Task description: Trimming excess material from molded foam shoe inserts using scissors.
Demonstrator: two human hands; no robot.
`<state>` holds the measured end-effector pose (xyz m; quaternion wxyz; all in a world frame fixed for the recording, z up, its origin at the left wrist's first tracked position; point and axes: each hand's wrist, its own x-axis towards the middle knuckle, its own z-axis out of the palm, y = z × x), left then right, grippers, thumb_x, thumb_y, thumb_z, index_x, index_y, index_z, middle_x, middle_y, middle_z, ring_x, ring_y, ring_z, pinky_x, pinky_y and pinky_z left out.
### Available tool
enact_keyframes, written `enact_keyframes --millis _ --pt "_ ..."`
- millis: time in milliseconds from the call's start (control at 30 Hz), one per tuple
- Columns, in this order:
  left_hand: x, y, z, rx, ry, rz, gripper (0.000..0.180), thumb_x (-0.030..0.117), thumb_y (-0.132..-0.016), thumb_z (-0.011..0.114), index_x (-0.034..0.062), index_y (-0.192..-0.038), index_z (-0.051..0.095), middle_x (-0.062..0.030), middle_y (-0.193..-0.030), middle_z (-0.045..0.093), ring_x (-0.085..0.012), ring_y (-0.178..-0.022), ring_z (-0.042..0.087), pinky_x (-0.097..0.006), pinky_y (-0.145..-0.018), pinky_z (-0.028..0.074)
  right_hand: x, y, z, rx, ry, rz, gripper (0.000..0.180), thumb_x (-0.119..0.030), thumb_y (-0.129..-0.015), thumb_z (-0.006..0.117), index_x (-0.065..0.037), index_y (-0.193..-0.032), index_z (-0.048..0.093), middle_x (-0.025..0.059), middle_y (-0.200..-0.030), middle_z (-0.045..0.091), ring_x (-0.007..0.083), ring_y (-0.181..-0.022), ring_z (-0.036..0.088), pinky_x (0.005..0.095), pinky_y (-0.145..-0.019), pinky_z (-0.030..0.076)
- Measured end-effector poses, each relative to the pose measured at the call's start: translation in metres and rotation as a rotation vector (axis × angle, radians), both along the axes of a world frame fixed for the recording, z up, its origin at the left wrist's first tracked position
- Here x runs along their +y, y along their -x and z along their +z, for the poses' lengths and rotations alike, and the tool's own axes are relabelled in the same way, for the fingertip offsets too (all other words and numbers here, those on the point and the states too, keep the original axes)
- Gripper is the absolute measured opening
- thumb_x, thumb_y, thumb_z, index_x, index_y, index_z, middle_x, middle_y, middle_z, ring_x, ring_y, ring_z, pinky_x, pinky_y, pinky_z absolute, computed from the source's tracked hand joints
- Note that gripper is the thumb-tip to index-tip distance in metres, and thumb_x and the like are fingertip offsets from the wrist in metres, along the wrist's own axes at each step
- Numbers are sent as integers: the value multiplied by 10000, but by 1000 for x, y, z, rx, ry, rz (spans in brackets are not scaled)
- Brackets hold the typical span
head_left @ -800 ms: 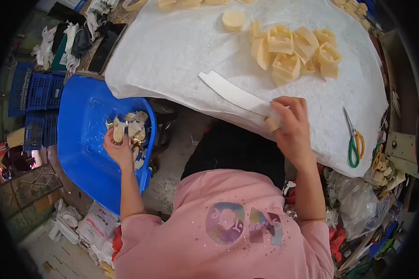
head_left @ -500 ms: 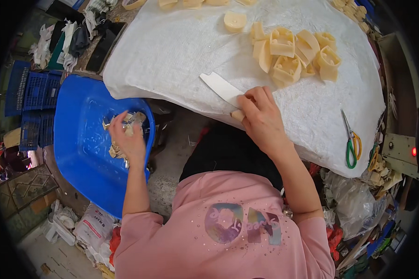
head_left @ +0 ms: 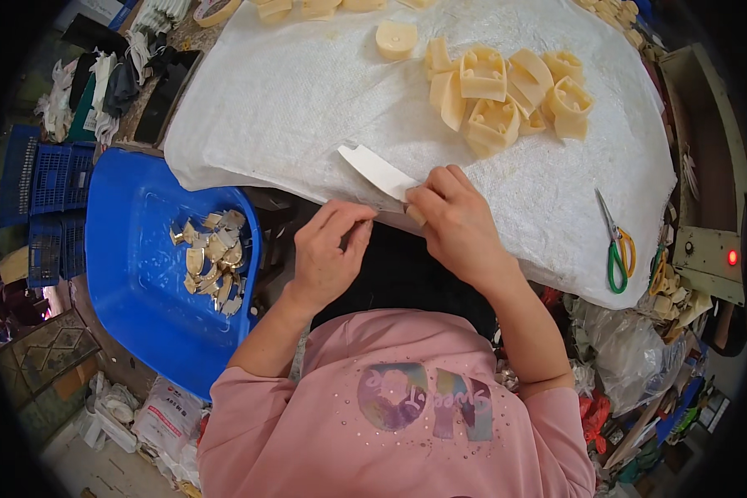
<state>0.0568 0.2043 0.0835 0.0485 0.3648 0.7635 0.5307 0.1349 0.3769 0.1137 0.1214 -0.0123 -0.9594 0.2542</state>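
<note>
My right hand (head_left: pixel 456 217) is closed round a knife at the near edge of the white-covered table (head_left: pixel 282 116). Its broad pale blade (head_left: pixel 377 173) lies over the cloth, pointing to the far left. A small tan piece (head_left: pixel 415 215) shows below the right fingers; I cannot tell whether it is the handle. My left hand (head_left: pixel 330 253) is held just off the table edge, left of the knife, thumb and fingers pinched together. Whatever they may hold is too small to make out. Cream moulded plastic parts (head_left: pixel 491 124) lie heaped farther back, with a rounded one (head_left: pixel 396 40) apart.
Left of me stands a blue plastic basin (head_left: pixel 133 274) with shiny gold and silver pieces (head_left: pixel 216 257) in it. Scissors with green and yellow handles (head_left: pixel 616 249) rest at the table's right. Blue crates (head_left: pixel 58 183) are stacked far left; clear plastic bags (head_left: pixel 631 349) lie at lower right.
My left hand has come out of the blue basin and moved right to the table edge, its fingers now pinched. The right hand keeps the knife in nearly the same place.
</note>
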Motion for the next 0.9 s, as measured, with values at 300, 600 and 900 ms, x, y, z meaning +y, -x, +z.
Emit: enact_keyframes --millis 300,600,900 --pt "5 -1 4 -73 68 -30 173 -95 -742 619 1 -884 635 -94 -820 614 -171 -691 595 -260 -614 480 11 11 9 -148 -20 30 80 3 -712 582 5 -783 545 147 -851 509 323 -818 554 405 -686 480" --pt "7 2 -7 101 -21 -36 195 -90 -709 648 19 -870 633 -111 -830 609 -246 -726 612 -310 -632 496 2 9 4 -90 -118 46 111 33 -690 574 3 -771 506 143 -857 491 308 -819 550 401 -681 482" --pt "8 -2 -7 102 -45 -21 173 -46 -693 663 20 -845 612 -101 -792 565 -278 -733 576 -355 -642 482 -13 8 9 -58 -378 108 92 -22 -704 571 7 -775 520 136 -842 477 288 -809 538 356 -671 490"
